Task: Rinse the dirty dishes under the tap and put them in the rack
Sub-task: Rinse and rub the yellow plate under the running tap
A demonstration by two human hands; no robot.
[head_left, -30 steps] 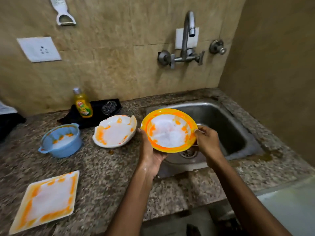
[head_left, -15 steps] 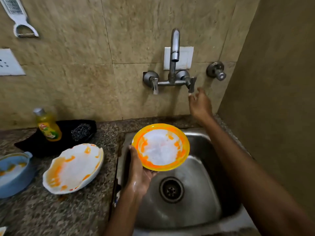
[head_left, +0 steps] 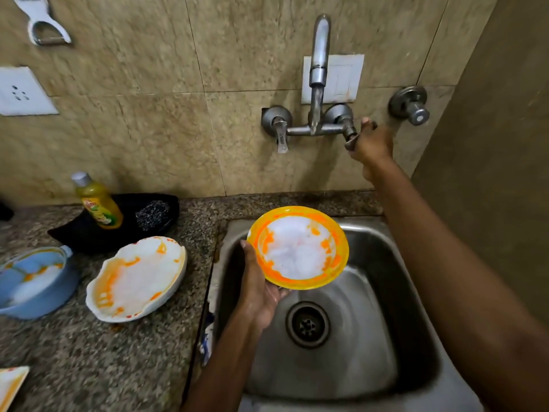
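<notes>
My left hand (head_left: 258,288) holds a yellow bowl (head_left: 298,247) from below, over the steel sink (head_left: 395,263). The bowl is white inside with orange smears. My right hand (head_left: 369,143) grips the right handle of the wall tap (head_left: 318,69). Water runs from the spout, ending above the bowl. A white scalloped plate (head_left: 136,278) with orange stains lies on the counter left of the sink. A stained blue bowl (head_left: 32,283) sits at the far left. The corner of a square stained plate (head_left: 10,382) shows at the bottom left edge.
A yellow dish-soap bottle (head_left: 99,202) and a steel scrubber (head_left: 153,214) rest on a black tray (head_left: 74,236) by the wall. A second valve (head_left: 411,104) sticks out right of the tap. A wall socket (head_left: 20,92) and a hanging peeler (head_left: 41,22) are at upper left. The granite counter (head_left: 104,352) runs left.
My right hand left the bowl's rim, rose to the tap and now grips its right handle. Water has started from the spout. My left hand keeps the bowl over the sink.
</notes>
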